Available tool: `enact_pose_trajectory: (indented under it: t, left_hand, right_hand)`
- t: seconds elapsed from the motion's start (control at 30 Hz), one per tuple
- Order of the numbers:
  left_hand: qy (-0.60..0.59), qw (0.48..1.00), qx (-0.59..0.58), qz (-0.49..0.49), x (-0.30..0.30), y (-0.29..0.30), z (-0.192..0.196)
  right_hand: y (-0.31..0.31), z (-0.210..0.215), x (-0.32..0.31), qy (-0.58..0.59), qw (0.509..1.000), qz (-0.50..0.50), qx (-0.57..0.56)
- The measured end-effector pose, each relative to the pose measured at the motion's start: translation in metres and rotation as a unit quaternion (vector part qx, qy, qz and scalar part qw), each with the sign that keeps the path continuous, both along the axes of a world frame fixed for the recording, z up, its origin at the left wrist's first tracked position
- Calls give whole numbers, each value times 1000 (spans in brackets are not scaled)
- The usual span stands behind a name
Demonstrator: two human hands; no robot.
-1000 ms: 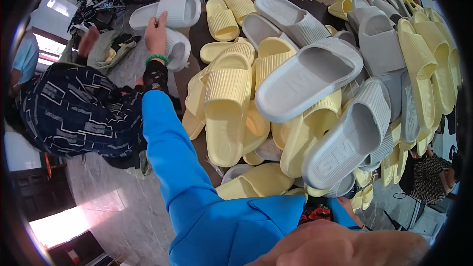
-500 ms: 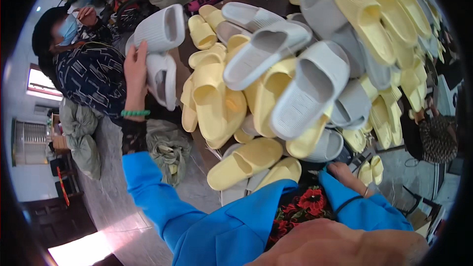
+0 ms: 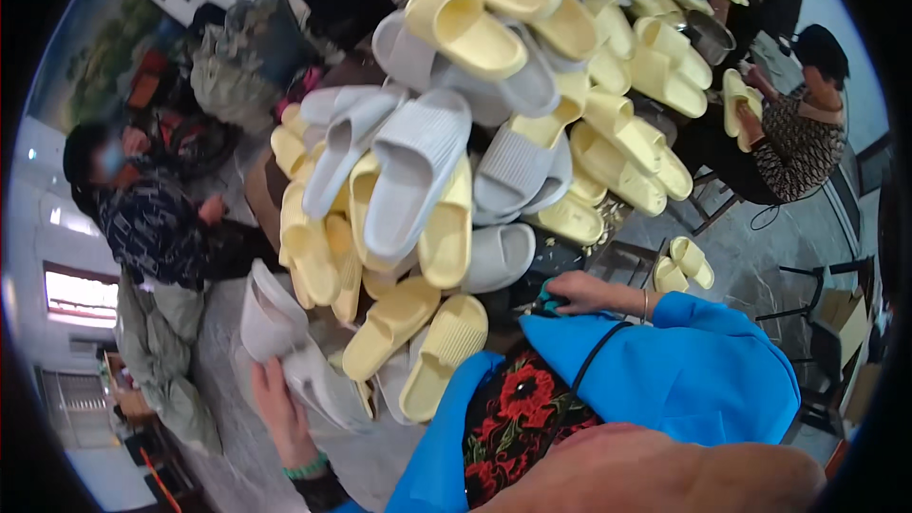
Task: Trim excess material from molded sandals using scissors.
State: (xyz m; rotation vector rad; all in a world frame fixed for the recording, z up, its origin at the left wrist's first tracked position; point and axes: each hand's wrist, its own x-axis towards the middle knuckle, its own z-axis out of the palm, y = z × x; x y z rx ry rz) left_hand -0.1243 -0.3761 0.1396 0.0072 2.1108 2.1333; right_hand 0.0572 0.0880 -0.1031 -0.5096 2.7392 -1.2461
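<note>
My left hand (image 3: 279,408) grips a pair of light grey slippers (image 3: 274,315) at the near left, just off the table's edge, with blurred fingers on their near side. Closed beside the heap's near edge, my right hand (image 3: 591,294) holds a small teal-handled tool (image 3: 545,298), its working end hard to make out. Between my hands lie yellow slippers (image 3: 388,331), and a large grey slipper (image 3: 416,176) leans on the pile behind them.
Yellow and grey slippers cover the table. One person in a dark patterned top (image 3: 142,233) sits at left; another person (image 3: 803,147) at right handles a yellow slipper. Green-grey sacks (image 3: 171,351) stand left. Two yellow slippers (image 3: 684,266) are near a chair (image 3: 826,347).
My left hand has drawn the grey pair from the far left toward me. The view has turned, shifting the heap and showing more on the right. A teal part now shows in my right hand.
</note>
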Motion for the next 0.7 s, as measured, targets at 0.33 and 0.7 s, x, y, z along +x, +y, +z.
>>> enact_pose_trajectory:
  t: [0.33,0.7]
  left_hand:
    - [-12,989,142,44,84,59,-64]
    - [-56,984,139,91,67,82,-139]
  right_hand:
    - [54,87,-10,16,998,-43,-44]
    - [212,336,-257,94,818,-231,-518]
